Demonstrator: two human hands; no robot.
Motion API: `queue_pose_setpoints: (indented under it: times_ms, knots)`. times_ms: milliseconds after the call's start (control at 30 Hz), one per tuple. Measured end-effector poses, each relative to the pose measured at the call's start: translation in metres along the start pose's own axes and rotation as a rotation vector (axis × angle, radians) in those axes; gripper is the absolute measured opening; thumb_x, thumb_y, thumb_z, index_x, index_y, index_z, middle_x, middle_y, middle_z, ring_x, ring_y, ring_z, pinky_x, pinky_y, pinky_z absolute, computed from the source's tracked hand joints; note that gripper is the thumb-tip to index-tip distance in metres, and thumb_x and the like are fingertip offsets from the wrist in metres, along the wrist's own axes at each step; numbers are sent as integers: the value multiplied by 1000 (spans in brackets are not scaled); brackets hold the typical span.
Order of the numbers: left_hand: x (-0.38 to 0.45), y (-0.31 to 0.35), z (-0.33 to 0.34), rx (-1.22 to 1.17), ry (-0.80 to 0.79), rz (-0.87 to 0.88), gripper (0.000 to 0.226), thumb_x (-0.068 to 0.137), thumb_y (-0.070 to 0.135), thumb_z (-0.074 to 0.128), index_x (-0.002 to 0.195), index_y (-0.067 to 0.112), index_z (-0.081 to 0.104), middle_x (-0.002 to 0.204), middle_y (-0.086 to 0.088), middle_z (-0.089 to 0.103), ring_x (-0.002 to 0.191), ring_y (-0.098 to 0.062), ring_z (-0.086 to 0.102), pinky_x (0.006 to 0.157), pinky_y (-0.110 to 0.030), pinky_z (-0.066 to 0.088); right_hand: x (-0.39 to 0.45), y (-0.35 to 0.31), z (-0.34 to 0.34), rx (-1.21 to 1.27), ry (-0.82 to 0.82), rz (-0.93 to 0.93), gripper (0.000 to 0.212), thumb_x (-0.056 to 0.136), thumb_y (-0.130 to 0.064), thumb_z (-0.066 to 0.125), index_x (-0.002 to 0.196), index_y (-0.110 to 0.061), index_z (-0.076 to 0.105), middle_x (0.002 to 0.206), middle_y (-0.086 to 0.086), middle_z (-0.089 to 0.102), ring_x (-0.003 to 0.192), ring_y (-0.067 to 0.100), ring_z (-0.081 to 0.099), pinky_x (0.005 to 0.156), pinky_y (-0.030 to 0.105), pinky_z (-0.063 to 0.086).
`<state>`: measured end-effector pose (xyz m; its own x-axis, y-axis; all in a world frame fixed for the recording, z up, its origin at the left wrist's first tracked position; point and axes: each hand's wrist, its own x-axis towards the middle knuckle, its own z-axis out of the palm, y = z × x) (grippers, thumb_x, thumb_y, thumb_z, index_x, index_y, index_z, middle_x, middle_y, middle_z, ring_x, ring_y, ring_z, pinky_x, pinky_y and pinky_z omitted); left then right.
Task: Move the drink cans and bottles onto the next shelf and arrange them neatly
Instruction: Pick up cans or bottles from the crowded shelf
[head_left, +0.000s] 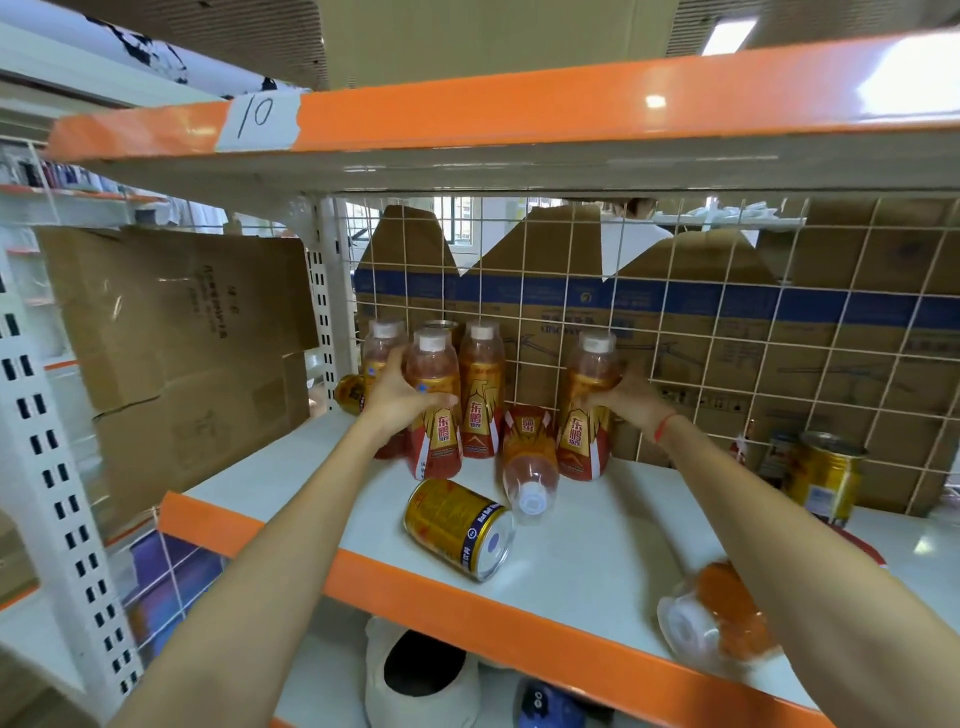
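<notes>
On the white shelf (597, 545) with an orange front edge, my left hand (397, 397) grips an upright orange drink bottle (435, 410) with a white cap. My right hand (631, 400) grips another upright bottle (586, 410) further right. Two more bottles (481, 389) stand behind the left one, beside a can at the back. One bottle (529, 457) lies on its side between the held ones, cap toward me. A gold can (457, 527) lies tipped near the front. Another bottle (719, 618) lies at the front right edge, partly hidden by my right arm.
Gold cans (826, 475) stand upright at the right against the white wire grid (727, 322) backing the shelf. Cardboard sits behind the grid and a cardboard box (182, 332) to the left. The orange shelf above (519, 114) bears a label "10". Shoes lie on the shelf below.
</notes>
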<state>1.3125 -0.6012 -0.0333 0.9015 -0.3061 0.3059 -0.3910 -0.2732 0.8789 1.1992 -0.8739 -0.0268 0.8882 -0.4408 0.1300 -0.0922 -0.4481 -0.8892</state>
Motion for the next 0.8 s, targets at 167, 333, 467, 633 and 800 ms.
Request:
queue_pose_setpoints:
  times_ms: [167, 333, 467, 633, 800]
  knots:
    - [3, 1, -10, 18, -97, -55, 99, 68, 18, 84, 147, 20, 23, 138, -6, 50, 123, -26, 51, 103, -46, 43, -11, -6, -17, 81, -232, 10, 68, 76, -5, 72, 133, -19, 39, 120, 4, 57, 110, 22, 53, 77, 34, 47]
    - [5, 3, -19, 9, -228, -75, 89, 75, 14, 78, 146, 23, 24, 130, -8, 56, 110, -25, 60, 98, -49, 47, -15, -3, -20, 232, -321, 26, 83, 64, -9, 72, 134, -26, 32, 122, 7, 55, 112, 24, 52, 77, 35, 47]
    - [6, 0, -21, -8, -281, -68, 85, 79, 15, 74, 146, 25, 22, 130, -8, 56, 114, -25, 58, 101, -51, 45, -13, -2, -28, 244, -337, 34, 69, 73, -8, 68, 133, -22, 36, 121, 9, 55, 110, 25, 53, 84, 41, 47]
    - [8, -5, -20, -17, -285, -59, 91, 77, 23, 76, 148, 28, 20, 132, -6, 54, 116, -25, 56, 102, -52, 43, -24, 10, -43, 225, -393, 53, 49, 67, -20, 66, 114, -25, 52, 128, 8, 53, 117, 24, 49, 107, 53, 32]
    - [8, -3, -18, -26, -289, -70, 91, 75, 24, 77, 147, 30, 21, 132, -6, 54, 117, -26, 56, 102, -53, 42, -28, 9, -42, 248, -502, 102, 83, 55, -20, 75, 132, -12, 44, 124, 10, 57, 117, 27, 52, 96, 48, 44]
